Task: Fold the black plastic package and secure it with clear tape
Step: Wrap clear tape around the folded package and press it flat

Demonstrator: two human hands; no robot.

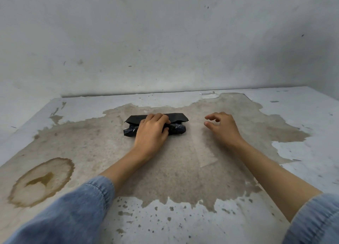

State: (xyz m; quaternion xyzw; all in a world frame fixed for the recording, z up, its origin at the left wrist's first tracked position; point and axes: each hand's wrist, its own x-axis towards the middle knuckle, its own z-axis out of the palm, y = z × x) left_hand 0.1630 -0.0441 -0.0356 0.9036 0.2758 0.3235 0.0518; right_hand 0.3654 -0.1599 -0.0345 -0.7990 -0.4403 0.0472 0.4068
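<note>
A black plastic package [177,129] lies folded into a short roll on the worn table [183,170], with a flat black flap [176,116] sticking out behind it. Shiny clear tape shows on the roll's left part. My left hand [152,132] presses down on the middle of the package, fingers curled over its top. My right hand [222,127] hovers to the right of the package, apart from it, fingers spread and slightly bent, holding nothing. No tape roll is in view.
The table's white coating is peeled, with a large bare brown patch. A ring-shaped brown stain [42,181] sits at the near left. A stained wall [165,42] stands right behind the table's far edge.
</note>
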